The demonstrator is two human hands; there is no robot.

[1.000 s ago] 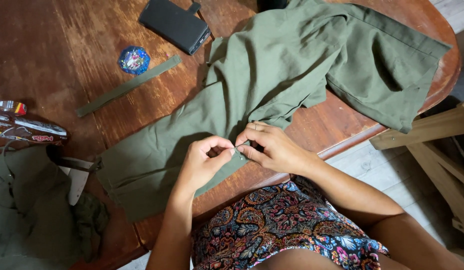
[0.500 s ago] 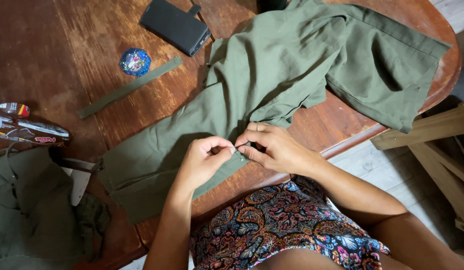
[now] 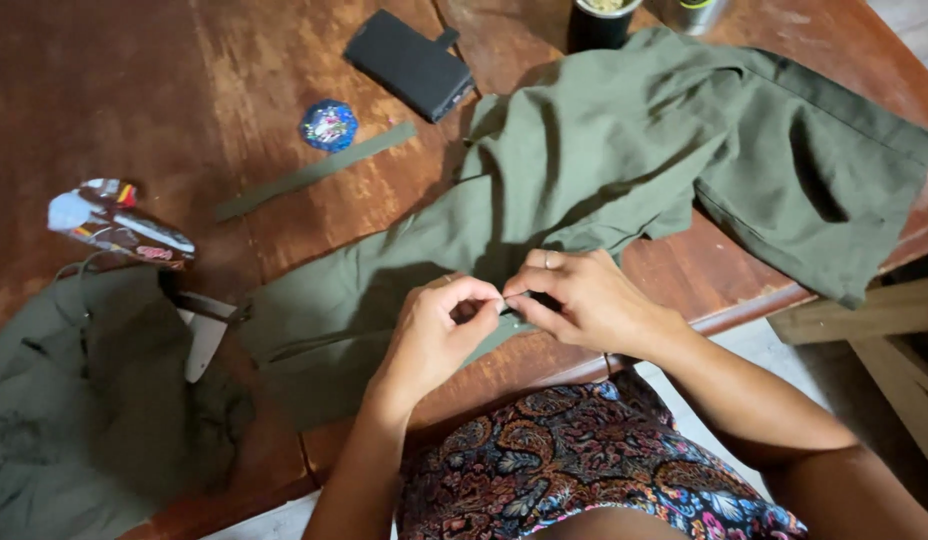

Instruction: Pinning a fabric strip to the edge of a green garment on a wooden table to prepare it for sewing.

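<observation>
Under my hands: green garment (image 3: pixel 624 170), matt woven cloth, creased. Table (image 3: pixel 134 90), worn wood, reddish, faintly glossy, scuffed. Black case (image 3: pixel 409 65), matt. Round patch (image 3: pixel 329 125), shiny, blue.

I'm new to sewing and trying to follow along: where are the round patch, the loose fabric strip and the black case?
Patch (image 3: pixel 329 125), head view, on the middle of its round face.
Strip (image 3: pixel 314 172), head view, midway along its length.
Case (image 3: pixel 409 62), head view, on the centre of its flat top.

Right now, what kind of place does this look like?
Probably a home sewing spot: a worn wooden table with olive green fabric spread over it, a cut fabric strip, and both hands pinching the cloth's edge.
</observation>
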